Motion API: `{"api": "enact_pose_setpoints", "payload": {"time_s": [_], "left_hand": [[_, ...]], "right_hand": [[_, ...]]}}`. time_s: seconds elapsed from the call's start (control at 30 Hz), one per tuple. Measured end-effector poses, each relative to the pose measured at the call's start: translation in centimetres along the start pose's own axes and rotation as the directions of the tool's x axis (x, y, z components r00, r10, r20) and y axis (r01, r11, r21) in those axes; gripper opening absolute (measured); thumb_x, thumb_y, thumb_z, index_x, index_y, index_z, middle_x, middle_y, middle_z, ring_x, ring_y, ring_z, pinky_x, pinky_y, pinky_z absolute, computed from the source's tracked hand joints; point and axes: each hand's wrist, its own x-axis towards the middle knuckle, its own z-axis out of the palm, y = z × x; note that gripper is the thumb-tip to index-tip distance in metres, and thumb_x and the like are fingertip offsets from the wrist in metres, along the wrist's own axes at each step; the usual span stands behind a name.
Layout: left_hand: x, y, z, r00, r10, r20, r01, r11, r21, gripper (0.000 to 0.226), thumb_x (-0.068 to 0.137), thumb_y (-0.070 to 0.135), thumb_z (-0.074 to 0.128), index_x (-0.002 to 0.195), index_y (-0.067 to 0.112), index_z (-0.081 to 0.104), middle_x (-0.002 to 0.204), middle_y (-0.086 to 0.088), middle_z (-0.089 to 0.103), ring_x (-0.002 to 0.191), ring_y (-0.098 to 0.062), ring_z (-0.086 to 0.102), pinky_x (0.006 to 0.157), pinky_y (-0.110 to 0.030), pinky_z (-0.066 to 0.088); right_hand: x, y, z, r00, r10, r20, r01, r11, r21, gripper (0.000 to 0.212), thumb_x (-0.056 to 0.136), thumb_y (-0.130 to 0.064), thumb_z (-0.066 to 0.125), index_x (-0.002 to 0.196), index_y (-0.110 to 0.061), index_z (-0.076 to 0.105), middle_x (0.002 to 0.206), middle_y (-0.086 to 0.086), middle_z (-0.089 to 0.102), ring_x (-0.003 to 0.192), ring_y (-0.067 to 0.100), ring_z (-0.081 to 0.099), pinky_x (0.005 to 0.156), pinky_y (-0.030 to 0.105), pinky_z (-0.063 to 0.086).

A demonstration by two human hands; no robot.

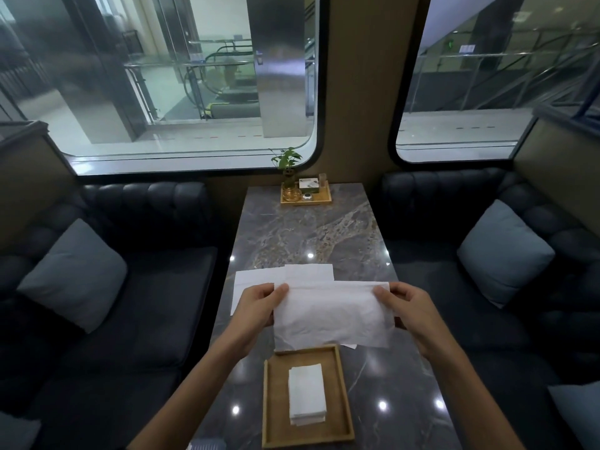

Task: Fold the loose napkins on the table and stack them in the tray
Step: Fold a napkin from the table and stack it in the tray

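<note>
I hold a white napkin (331, 315) stretched flat above the table, folded once into a wide band. My left hand (258, 306) pinches its left edge and my right hand (407, 308) pinches its right edge. Behind it, loose unfolded napkins (259, 279) lie on the marble table, partly hidden by the held one. In front, near the table's near edge, a wooden tray (271, 401) holds a small stack of folded napkins (306, 394).
The grey marble table (308, 232) runs between two dark sofas, each with a blue cushion (73, 276). At the far end stands a small wooden tray (306, 203) with a plant and small items. Windows lie beyond.
</note>
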Motion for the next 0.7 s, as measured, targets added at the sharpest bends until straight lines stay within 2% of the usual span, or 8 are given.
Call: {"api": "enact_pose_setpoints", "payload": {"time_s": [0.1, 0.17, 0.23, 0.33, 0.47, 0.6, 0.63, 0.7], "left_hand": [[0.1, 0.0, -0.5, 0.998, 0.016, 0.052, -0.018, 0.999, 0.036, 0.033, 0.100, 0.025, 0.055, 0.102, -0.004, 0.071, 0.103, -0.023, 0.073, 0.092, -0.028, 0.071, 0.084, -0.041, 0.058], [0.2, 0.2, -1.0, 0.995, -0.004, 0.100, 0.000, 0.999, 0.041, 0.026, 0.100, 0.020, 0.054, 0.108, 0.003, 0.072, 0.108, -0.016, 0.075, 0.100, -0.027, 0.072, 0.088, -0.041, 0.059], [0.4, 0.3, -1.7, 0.991, -0.020, 0.132, 0.025, 0.999, -0.032, 0.024, 0.100, 0.014, 0.054, 0.117, 0.006, 0.069, 0.113, -0.015, 0.074, 0.104, -0.029, 0.071, 0.093, -0.043, 0.058], [0.5, 0.5, -2.5, 0.989, 0.019, 0.148, 0.003, 0.989, -0.147, 0.029, 0.098, 0.006, 0.054, 0.123, 0.014, 0.066, 0.105, -0.009, 0.076, 0.093, -0.023, 0.072, 0.081, -0.035, 0.062], [0.2, 1.1, -2.5, 0.981, 0.145, 0.129, -0.129, 0.984, -0.125, 0.035, 0.099, -0.002, 0.048, 0.106, 0.017, 0.076, 0.098, -0.003, 0.078, 0.090, -0.015, 0.073, 0.076, -0.025, 0.060], [0.3, 2.1, -2.4, 0.950, 0.283, 0.129, -0.280, 0.959, -0.037, 0.056, 0.096, -0.013, 0.046, 0.086, 0.028, 0.083, 0.088, 0.003, 0.079, 0.087, -0.009, 0.073, 0.075, -0.023, 0.058], [0.4, 2.3, -2.4, 0.939, 0.316, 0.133, -0.316, 0.949, -0.025, 0.057, 0.095, -0.015, 0.046, 0.088, 0.028, 0.083, 0.091, 0.002, 0.079, 0.090, -0.012, 0.074, 0.077, -0.025, 0.058], [0.8, 2.6, -2.5, 0.920, 0.361, 0.151, -0.366, 0.931, 0.003, 0.055, 0.094, -0.016, 0.048, 0.090, 0.026, 0.083, 0.095, -0.001, 0.079, 0.093, -0.017, 0.074, 0.079, -0.029, 0.059]], "right_hand": [[0.5, -0.1, 0.1, 0.998, 0.046, 0.038, -0.046, 0.999, 0.000, 0.017, 0.090, -0.030, 0.068, 0.099, -0.017, 0.074, 0.098, 0.006, 0.077, 0.088, 0.024, 0.071, 0.076, 0.045, 0.056], [0.6, -0.3, 0.1, 0.991, 0.095, 0.089, -0.098, 0.995, 0.034, 0.021, 0.090, -0.029, 0.068, 0.108, -0.017, 0.072, 0.103, 0.006, 0.076, 0.088, 0.023, 0.070, 0.070, 0.037, 0.055], [0.6, -0.6, 0.1, 0.984, 0.113, 0.136, -0.124, 0.989, 0.081, 0.024, 0.091, -0.024, 0.067, 0.115, -0.020, 0.068, 0.104, 0.005, 0.075, 0.086, 0.022, 0.070, 0.068, 0.033, 0.054], [0.5, -1.1, 0.1, 0.983, 0.046, 0.179, -0.081, 0.978, 0.193, 0.024, 0.092, -0.016, 0.064, 0.115, -0.025, 0.065, 0.098, 0.005, 0.075, 0.080, 0.019, 0.069, 0.065, 0.032, 0.054], [0.7, -1.6, 0.1, 0.979, -0.119, 0.167, 0.056, 0.938, 0.343, 0.013, 0.090, -0.014, 0.063, 0.096, -0.022, 0.069, 0.093, 0.000, 0.073, 0.077, 0.013, 0.067, 0.063, 0.028, 0.054], [1.6, -1.7, 0.1, 0.961, -0.256, 0.107, 0.200, 0.906, 0.372, 0.015, 0.070, -0.037, 0.079, 0.081, -0.028, 0.075, 0.084, -0.006, 0.074, 0.075, 0.007, 0.068, 0.063, 0.022, 0.056], [1.5, -2.1, 0.1, 0.956, -0.274, 0.103, 0.220, 0.905, 0.364, 0.002, 0.077, -0.030, 0.076, 0.079, -0.030, 0.076, 0.081, -0.008, 0.075, 0.073, 0.006, 0.069, 0.063, 0.023, 0.056], [2.1, -1.9, -0.1, 0.946, -0.315, 0.075, 0.279, 0.910, 0.306, 0.042, 0.090, 0.001, 0.057, 0.073, -0.030, 0.078, 0.076, -0.008, 0.075, 0.069, 0.007, 0.069, 0.061, 0.024, 0.057]]}}
